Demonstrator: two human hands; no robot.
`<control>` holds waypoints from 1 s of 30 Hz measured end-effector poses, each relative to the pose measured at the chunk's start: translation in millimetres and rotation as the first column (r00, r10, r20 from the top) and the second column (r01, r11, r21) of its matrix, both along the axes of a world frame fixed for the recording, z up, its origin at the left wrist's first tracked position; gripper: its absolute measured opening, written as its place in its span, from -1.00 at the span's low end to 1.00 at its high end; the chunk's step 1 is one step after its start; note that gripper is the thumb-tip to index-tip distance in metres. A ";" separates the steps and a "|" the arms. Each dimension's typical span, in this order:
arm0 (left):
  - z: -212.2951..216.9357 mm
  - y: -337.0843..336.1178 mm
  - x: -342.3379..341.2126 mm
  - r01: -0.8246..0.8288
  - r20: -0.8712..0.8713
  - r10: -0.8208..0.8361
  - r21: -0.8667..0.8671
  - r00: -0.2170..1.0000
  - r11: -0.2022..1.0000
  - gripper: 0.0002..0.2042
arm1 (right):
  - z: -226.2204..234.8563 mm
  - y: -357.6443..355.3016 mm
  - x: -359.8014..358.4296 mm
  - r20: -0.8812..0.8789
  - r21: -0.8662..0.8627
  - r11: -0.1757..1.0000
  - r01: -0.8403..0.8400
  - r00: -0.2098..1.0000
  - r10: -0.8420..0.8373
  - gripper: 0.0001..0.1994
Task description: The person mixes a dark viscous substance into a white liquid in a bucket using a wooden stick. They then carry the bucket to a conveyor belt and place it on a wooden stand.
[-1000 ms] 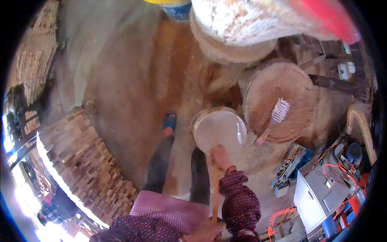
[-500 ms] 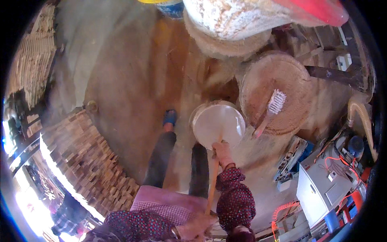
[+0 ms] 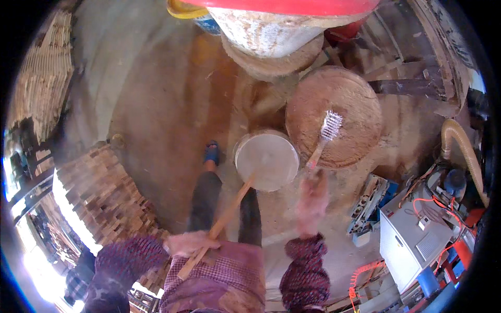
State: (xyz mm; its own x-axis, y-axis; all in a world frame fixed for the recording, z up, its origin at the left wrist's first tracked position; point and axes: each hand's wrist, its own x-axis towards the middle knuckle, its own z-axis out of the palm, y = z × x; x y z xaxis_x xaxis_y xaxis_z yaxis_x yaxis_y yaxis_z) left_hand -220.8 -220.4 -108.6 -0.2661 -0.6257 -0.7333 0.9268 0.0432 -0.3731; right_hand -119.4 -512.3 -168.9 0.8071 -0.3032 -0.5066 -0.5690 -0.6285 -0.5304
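My left hand (image 3: pixel 192 243) is closed round the near part of a flat wooden stick (image 3: pixel 229 207), in front of the checked apron. The stick slants up to the right, its far end inside a round bucket (image 3: pixel 267 180) of pale, cloudy liquid. My right hand (image 3: pixel 313 201), smeared by motion, is off the stick, right of the bucket. It is just below the handle end of a white-bristled brush (image 3: pixel 330 127); whether it touches the handle is unclear. The brush lies bristles up on a round, brown, dust-covered top (image 3: pixel 355 96).
A red-rimmed, stained white tub (image 3: pixel 261 36) stands at the far side, a yellow-rimmed bucket (image 3: pixel 183 9) beside it. Stacked wood blocks (image 3: pixel 104 188) are at left. At right are a grey metal cabinet (image 3: pixel 412 237), an orange coiled hose (image 3: pixel 362 268) and a ribbed hose (image 3: pixel 464 151).
My right hand has let go of the stick and moved right toward the brush handle. My left hand has moved left, tilting the stick further over. The view has shifted slightly.
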 end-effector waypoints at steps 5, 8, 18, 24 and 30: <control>-199.1 -38.1 -36.7 0.179 0.873 0.058 -0.164 0.484 0.970 -0.72 | -56.2 -37.0 74.1 -0.175 -0.452 0.863 -0.224 0.971 0.161 -0.35; -242.4 -84.4 3.0 0.053 0.421 -0.053 0.011 0.905 0.999 -0.82 | -78.0 -42.9 82.5 -0.215 -0.416 0.898 -0.147 0.975 0.061 -0.44; -202.6 -46.7 10.2 0.421 0.707 -0.510 0.321 0.489 0.848 -0.75 | -21.8 -51.8 50.5 -0.283 0.293 0.935 0.202 0.952 -0.117 -0.81; -68.1 -35.7 20.1 0.198 0.566 -0.312 0.255 0.763 0.947 -0.80 | -18.0 -45.0 -45.3 -0.486 0.468 0.803 0.368 0.867 -0.114 -0.78; -21.6 -27.6 0.6 0.100 0.271 -0.200 0.341 0.942 0.935 -0.83 | -13.7 -6.7 -72.5 -0.520 0.162 0.963 -0.216 0.810 0.270 -0.53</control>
